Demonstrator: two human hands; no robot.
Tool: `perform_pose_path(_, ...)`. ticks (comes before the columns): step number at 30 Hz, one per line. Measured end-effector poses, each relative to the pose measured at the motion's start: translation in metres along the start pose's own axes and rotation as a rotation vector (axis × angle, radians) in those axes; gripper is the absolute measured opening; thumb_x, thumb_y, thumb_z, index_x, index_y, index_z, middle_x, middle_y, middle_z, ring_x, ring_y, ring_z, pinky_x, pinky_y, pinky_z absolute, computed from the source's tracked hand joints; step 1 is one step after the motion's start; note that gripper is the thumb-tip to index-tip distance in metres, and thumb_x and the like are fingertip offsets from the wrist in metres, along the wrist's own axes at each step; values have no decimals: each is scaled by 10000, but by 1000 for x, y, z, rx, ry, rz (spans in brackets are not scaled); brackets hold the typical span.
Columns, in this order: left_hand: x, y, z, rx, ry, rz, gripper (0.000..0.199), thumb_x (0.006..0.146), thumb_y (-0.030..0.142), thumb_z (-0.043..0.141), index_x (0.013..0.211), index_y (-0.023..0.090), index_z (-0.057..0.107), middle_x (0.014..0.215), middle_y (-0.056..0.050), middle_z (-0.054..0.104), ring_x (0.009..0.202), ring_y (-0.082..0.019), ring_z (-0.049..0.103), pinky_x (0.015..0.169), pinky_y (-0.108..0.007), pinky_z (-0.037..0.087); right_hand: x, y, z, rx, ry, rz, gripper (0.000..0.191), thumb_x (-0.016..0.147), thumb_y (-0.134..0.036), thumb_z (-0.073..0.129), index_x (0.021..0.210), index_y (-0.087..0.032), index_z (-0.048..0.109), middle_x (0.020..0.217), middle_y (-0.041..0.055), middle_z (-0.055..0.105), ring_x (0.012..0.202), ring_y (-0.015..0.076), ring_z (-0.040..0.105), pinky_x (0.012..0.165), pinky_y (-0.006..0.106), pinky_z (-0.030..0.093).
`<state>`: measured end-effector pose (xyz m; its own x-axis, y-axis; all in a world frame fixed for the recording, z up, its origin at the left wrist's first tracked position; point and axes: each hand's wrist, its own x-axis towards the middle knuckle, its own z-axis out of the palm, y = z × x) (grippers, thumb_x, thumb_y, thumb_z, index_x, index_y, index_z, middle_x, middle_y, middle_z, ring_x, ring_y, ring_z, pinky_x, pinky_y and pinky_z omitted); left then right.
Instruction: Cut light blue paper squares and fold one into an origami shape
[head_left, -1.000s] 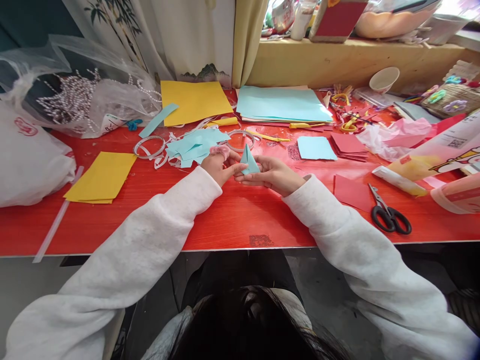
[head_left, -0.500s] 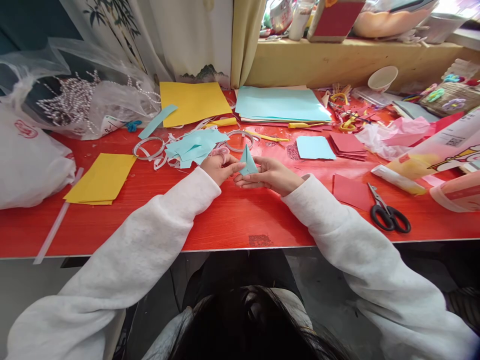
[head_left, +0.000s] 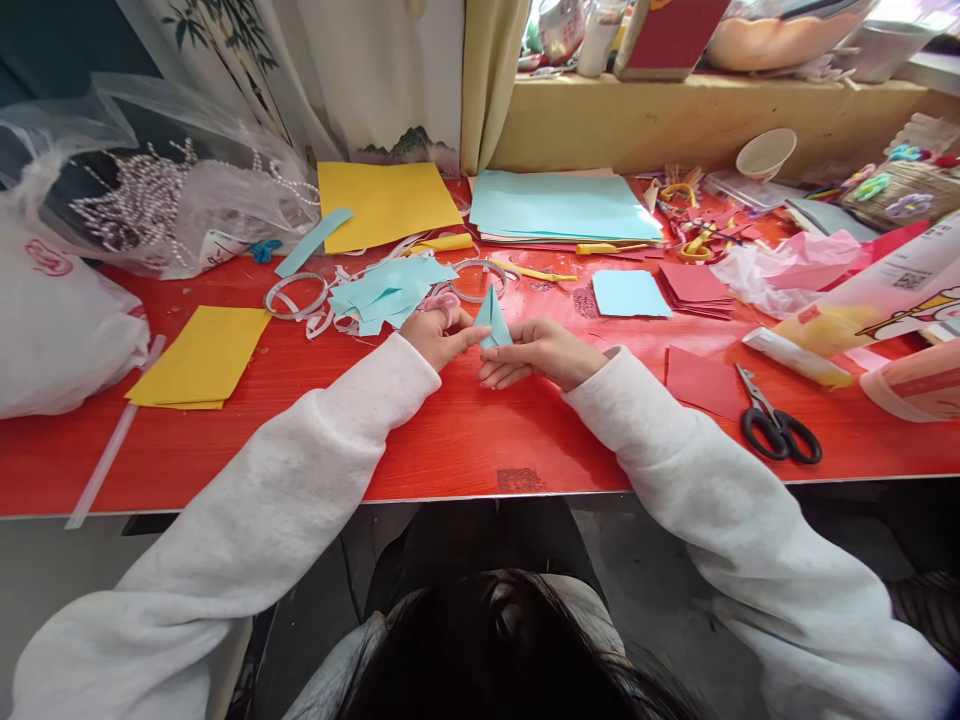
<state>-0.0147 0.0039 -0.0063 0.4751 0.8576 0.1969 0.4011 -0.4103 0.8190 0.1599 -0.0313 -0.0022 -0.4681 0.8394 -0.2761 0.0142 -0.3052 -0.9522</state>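
Over the middle of the red table, a light-blue paper folded into a pointed triangle (head_left: pixel 493 322) stands upright between my two hands. My left hand (head_left: pixel 437 335) is closed, its thumb and fingers pinching the triangle's left side. A small rounded pink thing (head_left: pixel 444 303) shows at that hand's knuckles; its kind is unclear. My right hand (head_left: pixel 541 352) pinches the lower right part of the paper, with the other fingers stretched out beneath it. Just beyond my left hand lie light-blue paper scraps (head_left: pixel 390 290) and a tape ring (head_left: pixel 480 280).
Yellow paper pieces (head_left: pixel 201 355) lie left, beside a white plastic bag (head_left: pixel 67 320). On the right are a blue paper square (head_left: pixel 631 294), red paper squares (head_left: pixel 697 290) and black-handled scissors (head_left: pixel 776 425). Blue sheets (head_left: pixel 562 205) are stacked at the back.
My right hand's lower fingers have spread and dropped slightly away from the paper. The folded triangle is turned a little and looks narrower. My left hand keeps nearly the same place.
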Motion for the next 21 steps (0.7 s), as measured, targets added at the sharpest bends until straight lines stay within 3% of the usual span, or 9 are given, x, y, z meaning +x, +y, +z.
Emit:
perform_pose_path(14,1,-3,0,-25,-40,-45,316,654,465,593,607,172,486,522,29,468,513,-96,443,560,-271,388,-2,-1,1,-10,-47,10,129,725,-208,639,775,-90,626,731,88,690,653,152,669,634,244,564)
perform_pose_path(18,1,-2,0,-16,-45,-20,315,653,460,594,595,171,480,531,31,467,511,-93,441,555,-270,388,-3,-2,2,-1,-25,-11,219,763,-298,597,854,-99,614,767,100,689,684,159,671,655,257,564)
perform_pose_path(21,2,-1,0,-56,-63,-51,303,681,448,570,600,164,501,516,25,469,500,-93,454,546,-267,403,-4,-4,3,-2,2,-28,190,799,-274,556,888,-110,590,792,97,687,712,158,671,689,282,561)
